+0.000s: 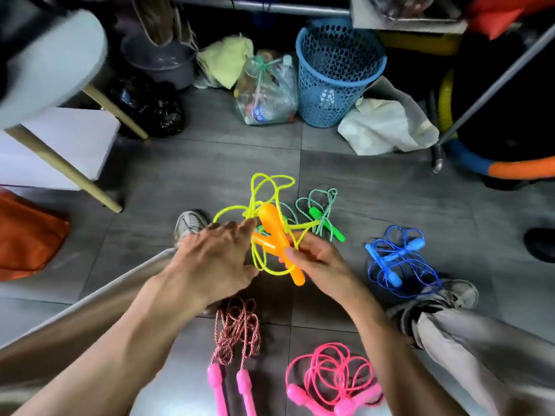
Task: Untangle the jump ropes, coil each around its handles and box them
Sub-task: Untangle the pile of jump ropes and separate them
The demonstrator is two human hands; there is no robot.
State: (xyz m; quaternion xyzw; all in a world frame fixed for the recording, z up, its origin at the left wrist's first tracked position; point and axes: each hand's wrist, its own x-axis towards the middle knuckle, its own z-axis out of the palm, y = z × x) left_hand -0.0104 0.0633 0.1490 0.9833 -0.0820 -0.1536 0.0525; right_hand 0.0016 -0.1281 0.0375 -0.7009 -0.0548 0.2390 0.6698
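My right hand grips the two orange handles of a jump rope, which cross each other above the floor. Its yellow cord hangs from them in loose tangled loops. My left hand reaches in from the left with fingers stretched out, its fingertips at the cord beside the handles. On the grey tiles lie a green rope with green handles, a blue rope, a pink-handled rope with a red-and-white twisted cord, and a pink rope in loose coils.
My shoes and trouser legs flank the ropes. A blue perforated basket, a clear bag of bottles, cloths and a grey bucket line the far side. A wooden-legged stool stands at left. No box is in sight.
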